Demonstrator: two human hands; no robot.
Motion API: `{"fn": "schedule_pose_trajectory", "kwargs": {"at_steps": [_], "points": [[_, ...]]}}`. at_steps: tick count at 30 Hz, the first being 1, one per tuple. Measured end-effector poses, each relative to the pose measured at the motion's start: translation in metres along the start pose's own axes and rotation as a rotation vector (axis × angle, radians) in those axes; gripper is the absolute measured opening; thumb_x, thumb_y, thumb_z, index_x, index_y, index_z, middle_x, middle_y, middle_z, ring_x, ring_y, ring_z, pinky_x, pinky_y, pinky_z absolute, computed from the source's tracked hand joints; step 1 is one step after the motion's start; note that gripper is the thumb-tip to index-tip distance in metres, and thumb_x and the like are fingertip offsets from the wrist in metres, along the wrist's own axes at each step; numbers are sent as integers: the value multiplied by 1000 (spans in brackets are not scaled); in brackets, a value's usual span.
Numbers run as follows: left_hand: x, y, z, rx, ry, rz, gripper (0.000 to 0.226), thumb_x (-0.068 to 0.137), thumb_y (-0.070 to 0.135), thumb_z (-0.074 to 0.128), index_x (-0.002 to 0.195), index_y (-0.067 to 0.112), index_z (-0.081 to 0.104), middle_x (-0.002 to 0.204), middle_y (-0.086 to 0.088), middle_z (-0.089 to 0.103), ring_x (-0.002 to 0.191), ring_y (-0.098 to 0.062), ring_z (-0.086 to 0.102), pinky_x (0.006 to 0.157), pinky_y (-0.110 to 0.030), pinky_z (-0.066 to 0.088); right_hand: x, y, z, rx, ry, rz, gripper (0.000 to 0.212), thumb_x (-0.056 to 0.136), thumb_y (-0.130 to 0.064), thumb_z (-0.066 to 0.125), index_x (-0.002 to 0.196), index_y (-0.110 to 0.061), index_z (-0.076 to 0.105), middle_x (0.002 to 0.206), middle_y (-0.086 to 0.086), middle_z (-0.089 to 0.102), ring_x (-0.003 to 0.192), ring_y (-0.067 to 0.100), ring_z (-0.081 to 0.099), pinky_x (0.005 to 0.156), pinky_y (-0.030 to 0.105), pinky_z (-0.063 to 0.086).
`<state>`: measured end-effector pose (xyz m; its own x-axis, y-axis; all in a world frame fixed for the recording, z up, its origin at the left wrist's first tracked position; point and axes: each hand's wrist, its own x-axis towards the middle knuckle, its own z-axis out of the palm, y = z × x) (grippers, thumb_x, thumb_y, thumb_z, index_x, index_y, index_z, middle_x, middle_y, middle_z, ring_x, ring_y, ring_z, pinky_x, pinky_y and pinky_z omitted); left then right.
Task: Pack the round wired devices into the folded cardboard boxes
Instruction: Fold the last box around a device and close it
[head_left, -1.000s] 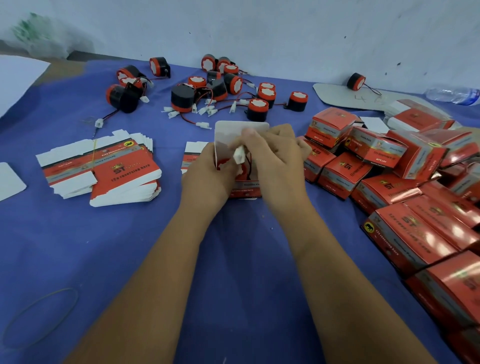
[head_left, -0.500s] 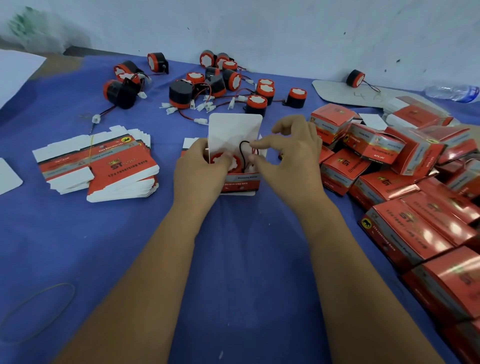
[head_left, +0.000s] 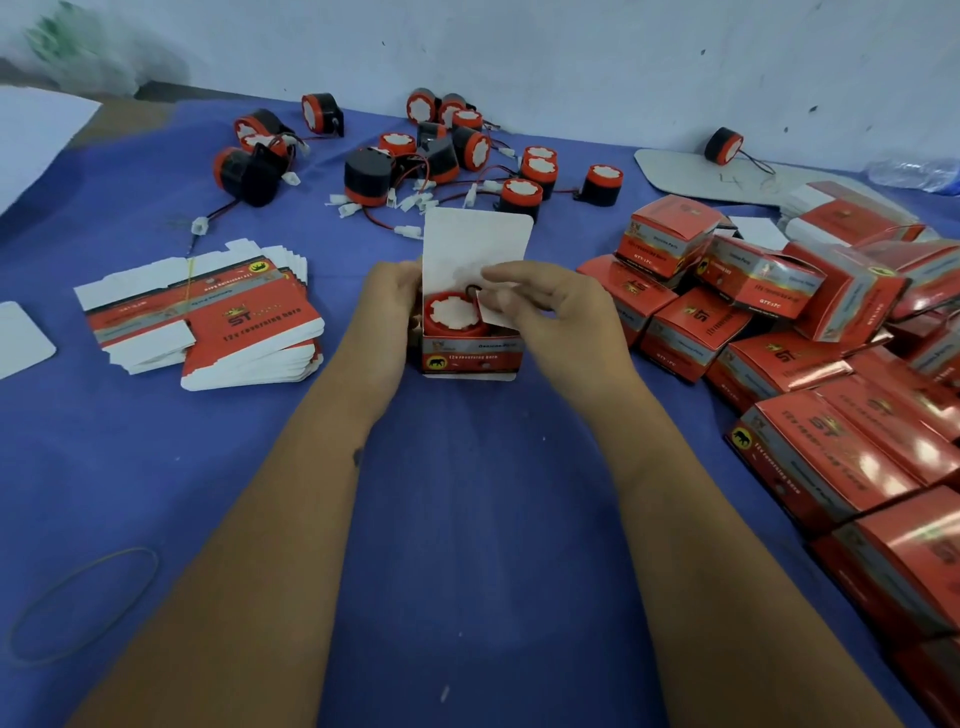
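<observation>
An open cardboard box (head_left: 470, 353), red and white with its tall white lid flap standing upright, is held on the blue table cover (head_left: 467, 519) between the two hands. The left hand (head_left: 387, 312) is wrapped around the box's left wall, its fingers curled against the side and mostly hidden behind it. The right hand (head_left: 558, 317) is at the box's right side, and a small white side flap (head_left: 493, 312) is pinched between its thumb and forefinger, with the remaining fingers loosely bent beside the box. A round red horn (head_left: 453, 314) with a white toothed face is seated inside the box, just left of the right fingertips, and a loop of its black wire (head_left: 474, 289) is seen above it, directly under the right forefinger.

Beyond the fingertips, a scatter of loose round horns (head_left: 519, 192) with red and black leads and white connectors is spread along the wall. Outward of the left fingers, a stack of flat unfolded boxes (head_left: 208, 312) is laid. Outward of the right fingers, a heap of closed red boxes (head_left: 779, 332) is piled. A rubber band (head_left: 83, 605) is lying near the left forearm.
</observation>
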<state>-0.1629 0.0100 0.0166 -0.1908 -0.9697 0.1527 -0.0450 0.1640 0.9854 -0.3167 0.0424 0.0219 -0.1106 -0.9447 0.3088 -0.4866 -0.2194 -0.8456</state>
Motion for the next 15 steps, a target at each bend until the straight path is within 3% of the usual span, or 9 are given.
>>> {"fn": "schedule_pose_trajectory", "kwargs": {"at_steps": [2,3,6,8,10,11,13,15], "points": [[4,-3,-4,16,-37,-59,43,104,20,35,91,20,75,83,3,76,72,-7,71,63,-19,53,1,-3,8,12,40,16,26,91,-9,66,113,-22,60,89,-15,66,90,-4,61,77,8,46],[5,-5,-4,24,-48,-97,36,103,20,36,104,21,71,94,2,75,83,-10,71,71,-24,55,1,-3,12,25,86,21,34,88,-8,68,115,-23,54,94,-13,62,90,-2,57,75,8,43],[9,-11,-3,97,-72,-73,35,100,9,43,119,32,59,112,8,69,101,-11,65,86,-28,54,2,-2,16,2,215,38,61,82,-10,74,129,-26,39,121,-6,44,112,13,46,93,24,42],[7,-11,-2,77,-14,31,39,95,1,52,113,34,61,113,8,69,103,-11,66,85,-28,55,1,3,12,29,128,39,48,88,-10,68,128,-26,48,125,-10,51,116,11,49,93,28,44],[1,-11,-8,64,89,134,36,90,-5,59,95,30,68,103,7,71,95,-5,68,79,-23,56,-1,9,7,63,34,56,27,96,-3,54,120,-13,63,117,-9,64,109,5,58,90,25,48],[1,-12,-13,85,123,155,35,88,-6,60,88,27,70,98,8,72,91,0,67,76,-18,54,-1,12,5,121,23,81,30,97,4,47,119,-4,66,119,-3,66,112,6,59,94,25,49],[7,-10,-22,163,103,104,37,91,-7,51,83,21,73,102,9,72,96,5,64,76,-11,51,-4,17,-2,206,-27,94,36,92,16,44,122,8,61,131,12,60,126,19,53,106,26,44],[17,-6,-34,252,-104,-120,35,96,-1,45,102,17,73,126,5,65,115,-3,56,91,-17,47,-1,18,-7,191,-94,105,49,85,22,40,125,4,61,138,8,55,133,18,46,108,21,39]]}}
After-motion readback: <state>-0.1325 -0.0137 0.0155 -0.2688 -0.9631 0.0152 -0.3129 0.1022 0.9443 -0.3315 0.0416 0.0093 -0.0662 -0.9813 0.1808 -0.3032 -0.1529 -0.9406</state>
